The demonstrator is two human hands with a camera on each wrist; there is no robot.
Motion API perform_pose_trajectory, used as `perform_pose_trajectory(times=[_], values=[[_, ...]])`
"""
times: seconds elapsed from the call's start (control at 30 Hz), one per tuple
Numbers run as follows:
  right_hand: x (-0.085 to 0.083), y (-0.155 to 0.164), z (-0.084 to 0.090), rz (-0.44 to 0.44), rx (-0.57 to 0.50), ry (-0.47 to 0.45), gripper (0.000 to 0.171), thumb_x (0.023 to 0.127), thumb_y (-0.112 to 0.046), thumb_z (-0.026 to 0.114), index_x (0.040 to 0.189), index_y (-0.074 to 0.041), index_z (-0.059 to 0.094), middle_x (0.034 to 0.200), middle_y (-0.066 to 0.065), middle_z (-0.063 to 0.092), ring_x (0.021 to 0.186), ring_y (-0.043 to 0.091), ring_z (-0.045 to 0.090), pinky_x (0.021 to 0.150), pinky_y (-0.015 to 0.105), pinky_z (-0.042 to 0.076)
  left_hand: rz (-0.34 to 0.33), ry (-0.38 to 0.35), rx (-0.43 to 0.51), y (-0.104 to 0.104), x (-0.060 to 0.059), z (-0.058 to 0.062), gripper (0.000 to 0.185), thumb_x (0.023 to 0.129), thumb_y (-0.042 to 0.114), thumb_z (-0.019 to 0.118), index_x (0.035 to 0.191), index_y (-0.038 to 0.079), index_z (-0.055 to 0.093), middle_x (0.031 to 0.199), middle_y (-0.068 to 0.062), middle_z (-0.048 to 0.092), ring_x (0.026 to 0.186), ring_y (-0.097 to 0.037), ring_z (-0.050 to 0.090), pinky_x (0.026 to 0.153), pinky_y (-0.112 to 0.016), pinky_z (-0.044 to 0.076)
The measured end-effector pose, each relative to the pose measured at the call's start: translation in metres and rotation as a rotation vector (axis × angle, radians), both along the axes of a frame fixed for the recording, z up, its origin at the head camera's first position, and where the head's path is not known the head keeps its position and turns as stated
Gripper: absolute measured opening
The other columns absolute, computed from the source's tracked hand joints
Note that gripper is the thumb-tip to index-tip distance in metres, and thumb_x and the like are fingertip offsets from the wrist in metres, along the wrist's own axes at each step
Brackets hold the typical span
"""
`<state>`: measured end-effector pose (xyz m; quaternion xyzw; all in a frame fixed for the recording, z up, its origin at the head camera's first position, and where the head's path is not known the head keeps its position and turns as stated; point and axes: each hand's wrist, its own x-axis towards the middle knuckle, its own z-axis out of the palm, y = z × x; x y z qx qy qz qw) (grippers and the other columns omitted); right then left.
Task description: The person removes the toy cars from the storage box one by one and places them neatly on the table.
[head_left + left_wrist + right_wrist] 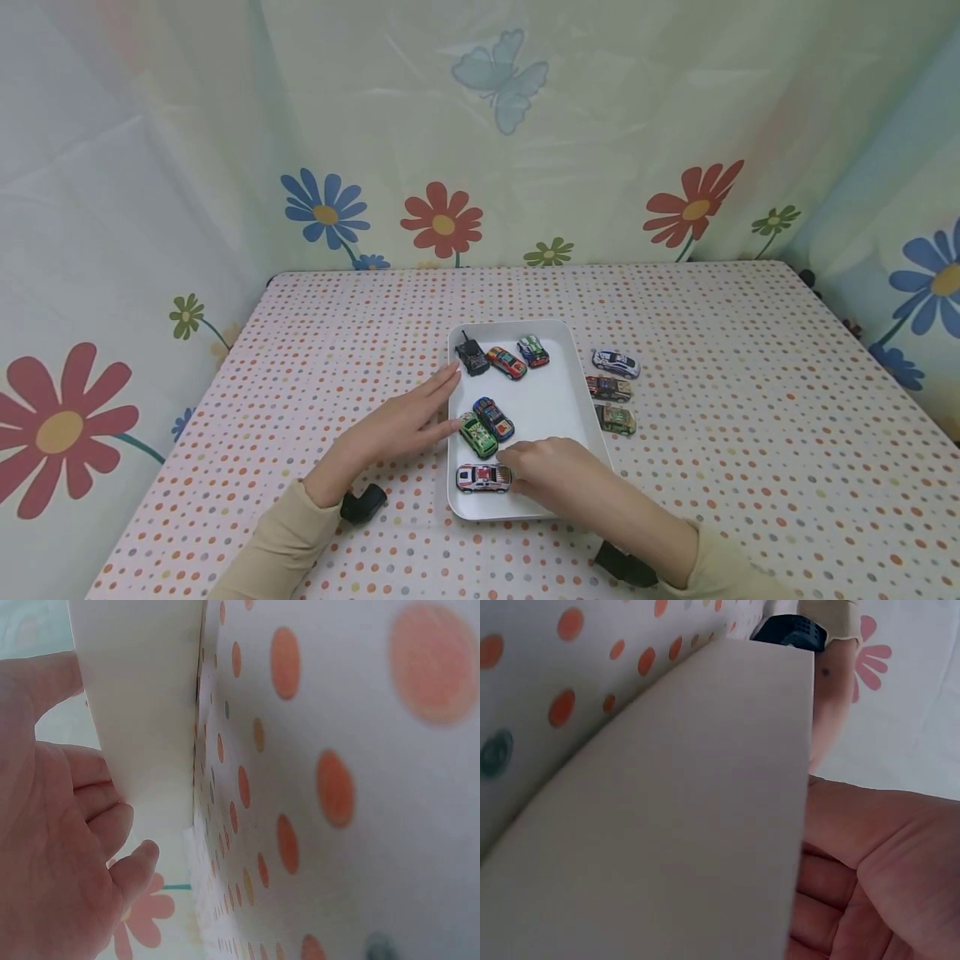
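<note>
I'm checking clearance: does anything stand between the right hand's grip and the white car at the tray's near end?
Nothing visible does: the right hand's grip is beside the white car, though contact is unclear; the green car lies beyond.

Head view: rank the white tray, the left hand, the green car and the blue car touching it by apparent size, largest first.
1. White tray
2. Left hand
3. Green car and blue car: too alike to rank.
</note>
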<state>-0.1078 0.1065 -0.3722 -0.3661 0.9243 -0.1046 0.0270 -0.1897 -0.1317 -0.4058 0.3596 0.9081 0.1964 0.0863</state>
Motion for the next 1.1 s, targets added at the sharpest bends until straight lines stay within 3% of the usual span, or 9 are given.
perform_pose_trajectory(times=[0.17, 0.33, 0.57, 1.1], values=[[0.001, -0.006, -0.008, 0.000, 0.047, 0.014, 0.017, 0.077, -0.017, 0.077, 0.090, -0.009, 0.068, 0.079, -0.001, 0.065, 0.063, 0.008, 0.058, 0.054, 0.026, 0.048, 0.005, 0.001, -0.006, 0.000, 0.000, -0.001, 0.071, 0.097, 0.048, 0.042, 0.150, 0.007, 0.018, 0.155, 0.000, 0.004, 0.138, -0.014, 0.011, 0.108, -0.034, 0.022], [0.001, -0.011, -0.015, -0.002, 0.089, 0.085, 0.018, 0.077, -0.015, 0.077, 0.090, -0.008, 0.067, 0.076, -0.002, 0.063, 0.061, 0.008, 0.057, 0.051, 0.025, 0.047, 0.002, -0.005, -0.001, 0.000, 0.000, 0.000, 0.071, 0.097, 0.049, 0.042, 0.150, 0.008, 0.017, 0.155, 0.000, 0.003, 0.138, -0.014, 0.010, 0.108, -0.033, 0.022], [0.000, -0.013, -0.023, 0.000, 0.096, 0.140, 0.019, 0.077, -0.016, 0.077, 0.091, -0.007, 0.068, 0.077, 0.000, 0.066, 0.063, 0.010, 0.060, 0.052, 0.025, 0.048, 0.006, 0.000, -0.005, 0.000, 0.000, -0.002, 0.071, 0.097, 0.049, 0.041, 0.150, 0.007, 0.018, 0.155, 0.000, 0.003, 0.138, -0.013, 0.009, 0.108, -0.033, 0.021], [-0.005, -0.011, -0.022, -0.058, -0.066, -0.010, 0.021, 0.078, -0.006, 0.074, 0.098, -0.010, 0.068, 0.080, -0.004, 0.066, 0.063, 0.004, 0.054, 0.054, 0.025, 0.048, 0.015, 0.000, -0.004, -0.001, 0.000, -0.003, 0.071, 0.097, 0.049, 0.042, 0.150, 0.009, 0.017, 0.155, 0.001, 0.003, 0.138, -0.013, 0.010, 0.108, -0.033, 0.022]])
